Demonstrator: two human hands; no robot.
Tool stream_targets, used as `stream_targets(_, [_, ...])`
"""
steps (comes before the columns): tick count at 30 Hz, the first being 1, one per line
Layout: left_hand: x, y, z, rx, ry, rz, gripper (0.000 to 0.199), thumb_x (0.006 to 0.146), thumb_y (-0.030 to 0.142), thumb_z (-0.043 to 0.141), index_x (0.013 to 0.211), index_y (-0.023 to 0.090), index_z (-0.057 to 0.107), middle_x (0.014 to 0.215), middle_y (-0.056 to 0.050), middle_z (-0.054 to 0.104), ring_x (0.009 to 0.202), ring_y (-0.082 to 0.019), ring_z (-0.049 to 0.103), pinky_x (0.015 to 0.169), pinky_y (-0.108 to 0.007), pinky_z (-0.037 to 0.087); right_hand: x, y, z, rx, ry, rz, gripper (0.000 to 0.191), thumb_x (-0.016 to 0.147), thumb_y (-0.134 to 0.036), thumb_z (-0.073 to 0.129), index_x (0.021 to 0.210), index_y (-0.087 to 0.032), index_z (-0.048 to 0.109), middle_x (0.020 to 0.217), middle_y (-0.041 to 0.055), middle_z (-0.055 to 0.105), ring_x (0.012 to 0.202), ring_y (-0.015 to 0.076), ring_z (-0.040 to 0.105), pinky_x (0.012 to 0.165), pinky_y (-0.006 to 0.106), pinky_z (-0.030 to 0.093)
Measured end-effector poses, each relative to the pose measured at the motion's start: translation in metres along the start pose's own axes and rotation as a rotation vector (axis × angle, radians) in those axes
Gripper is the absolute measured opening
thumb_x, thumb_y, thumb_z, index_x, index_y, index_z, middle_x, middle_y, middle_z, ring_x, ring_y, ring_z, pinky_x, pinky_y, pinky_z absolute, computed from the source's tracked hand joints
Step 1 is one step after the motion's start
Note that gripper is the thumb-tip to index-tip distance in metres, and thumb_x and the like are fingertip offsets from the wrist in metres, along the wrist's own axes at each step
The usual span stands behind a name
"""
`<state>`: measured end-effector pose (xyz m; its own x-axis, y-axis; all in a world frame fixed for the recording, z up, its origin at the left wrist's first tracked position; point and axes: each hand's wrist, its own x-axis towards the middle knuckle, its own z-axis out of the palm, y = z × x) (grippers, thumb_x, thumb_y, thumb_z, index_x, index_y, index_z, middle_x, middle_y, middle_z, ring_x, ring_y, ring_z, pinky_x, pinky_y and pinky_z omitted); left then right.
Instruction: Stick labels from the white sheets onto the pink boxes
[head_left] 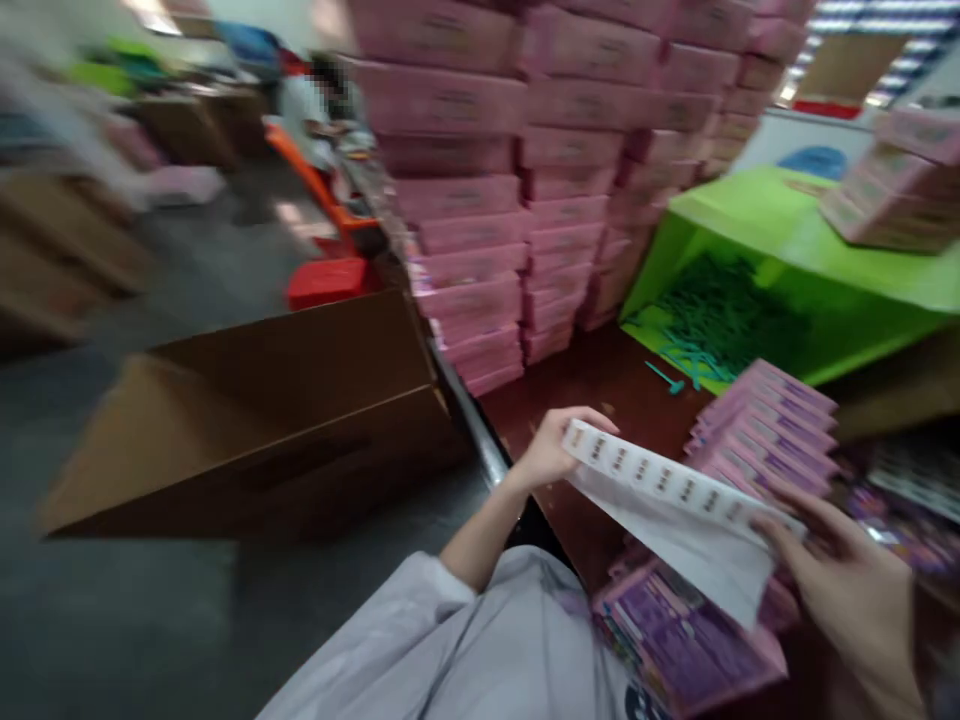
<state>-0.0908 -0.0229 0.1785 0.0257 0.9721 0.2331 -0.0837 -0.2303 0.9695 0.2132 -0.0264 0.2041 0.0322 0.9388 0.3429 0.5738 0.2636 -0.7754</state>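
Between my two hands a white sheet of stickers (675,515) is stretched, with a row of small dark printed marks along its upper part. My left hand (559,447) grips its left end, fingers closed behind the edge. At the other end my right hand (844,555) pinches the sheet between thumb and fingers. Just below the sheet lies a pink and purple printed box (686,635), partly covered by it. Behind the right hand, several flat pink boxes (772,425) lie overlapped in a slanting row on the dark red table (630,400).
Tall stacks of pink boxes (472,230) rise behind the table. A tipped green bin (787,230) holds dark green plastic pieces (735,305), with pink boxes on top. An open cardboard carton (300,430) stands left, near a red stool (330,283). Another person (319,110) sits farther back.
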Motion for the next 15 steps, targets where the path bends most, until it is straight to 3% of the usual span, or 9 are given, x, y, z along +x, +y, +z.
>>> stream_targets(2, [0.005, -0.003, -0.002, 0.037, -0.043, -0.008, 0.047, 0.058, 0.032, 0.086, 0.099, 0.014, 0.073, 0.087, -0.008, 0.075, 0.073, -0.017, 0.067, 0.065, -0.023, 0.051, 0.002, 0.0, 0.002, 0.027, 0.052, 0.05, 0.038, 0.072, -0.05, 0.08, 0.098, -0.023, 0.077, 0.091, 0.0097, 0.077, 0.077, 0.0293, 0.074, 0.066, 0.04, 0.062])
stream_targets(5, [0.013, -0.006, 0.001, 0.035, -0.038, -0.03, 0.074, 0.041, 0.042, 0.094, 0.106, 0.015, 0.072, 0.089, -0.008, 0.075, 0.073, -0.018, 0.067, 0.064, -0.023, 0.05, 0.01, 0.0, 0.006, 0.026, 0.101, 0.005, 0.031, 0.075, -0.043, 0.079, 0.096, -0.019, 0.078, 0.094, 0.0087, 0.077, 0.084, 0.0261, 0.073, 0.077, 0.038, 0.061])
stream_targets(7, [0.015, -0.008, 0.006, 0.063, 0.037, -0.07, 0.067, 0.044, 0.048, 0.091, 0.1, 0.014, 0.073, 0.085, -0.007, 0.075, 0.069, -0.017, 0.066, 0.06, -0.023, 0.049, 0.013, 0.001, 0.007, 0.033, 0.103, -0.02, 0.027, 0.076, -0.038, 0.079, 0.096, -0.02, 0.078, 0.097, 0.008, 0.077, 0.088, 0.0248, 0.072, 0.082, 0.037, 0.06])
stream_targets(10, [0.017, -0.011, 0.014, 0.201, 0.183, -0.153, 0.04, 0.058, 0.046, 0.084, 0.082, 0.015, 0.074, 0.072, -0.006, 0.072, 0.057, -0.014, 0.06, 0.052, -0.022, 0.045, 0.014, 0.002, 0.004, 0.098, 0.053, -0.031, 0.028, 0.075, -0.032, 0.08, 0.099, -0.021, 0.077, 0.099, 0.0067, 0.076, 0.091, 0.0228, 0.072, 0.086, 0.036, 0.059])
stream_targets(15, [0.021, -0.019, 0.016, 0.241, 0.324, -0.184, 0.03, 0.056, 0.041, 0.081, 0.07, 0.016, 0.071, 0.065, -0.004, 0.07, 0.056, -0.014, 0.061, 0.052, -0.023, 0.048, 0.015, 0.002, -0.004, 0.364, -0.099, 0.032, 0.037, 0.068, -0.026, 0.084, 0.103, -0.021, 0.074, 0.096, 0.0049, 0.076, 0.083, 0.0184, 0.072, 0.074, 0.028, 0.061])
